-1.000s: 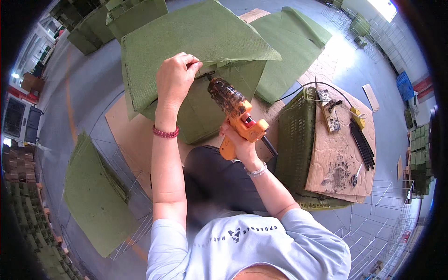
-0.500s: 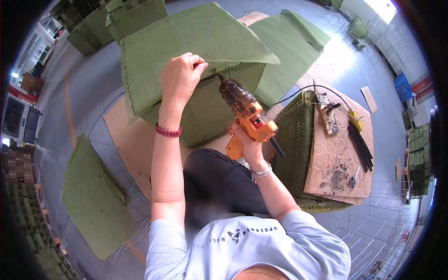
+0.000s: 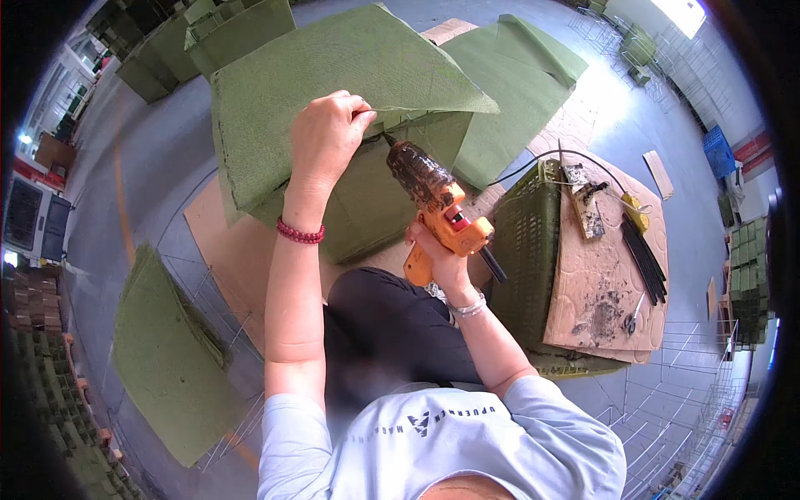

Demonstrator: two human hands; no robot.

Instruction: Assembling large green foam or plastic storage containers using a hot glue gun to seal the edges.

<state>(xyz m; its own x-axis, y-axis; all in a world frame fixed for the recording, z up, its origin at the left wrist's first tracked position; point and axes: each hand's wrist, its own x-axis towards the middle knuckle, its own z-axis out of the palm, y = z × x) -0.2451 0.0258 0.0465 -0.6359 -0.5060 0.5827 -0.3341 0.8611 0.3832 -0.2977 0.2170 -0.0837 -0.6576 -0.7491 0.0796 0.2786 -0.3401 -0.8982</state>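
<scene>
My right hand (image 3: 439, 254) is wrapped round the handle of an orange glue gun (image 3: 446, 204), its front coated with dark glue and a black glue stick (image 3: 493, 265) jutting from its back. The gun's nozzle points at the upper edge of a box covered in green fabric (image 3: 367, 208). My left hand (image 3: 329, 133) pinches the edge of the green fabric flap (image 3: 333, 62) and holds it raised over the box, just left of the nozzle. A dark line of glue shows along the edge under the flap.
At right, cardboard (image 3: 604, 292) on a green plastic crate (image 3: 533, 225) carries black glue sticks (image 3: 643, 262), scissors (image 3: 635, 317) and a glue-stained block (image 3: 585, 204). Green fabric sheets (image 3: 171, 367) lie at left on wire frames. The gun's cable (image 3: 575, 153) arcs rightward.
The glue gun's nozzle has shifted slightly left along the box edge. My left hand keeps its pinch on the flap, nearly in place.
</scene>
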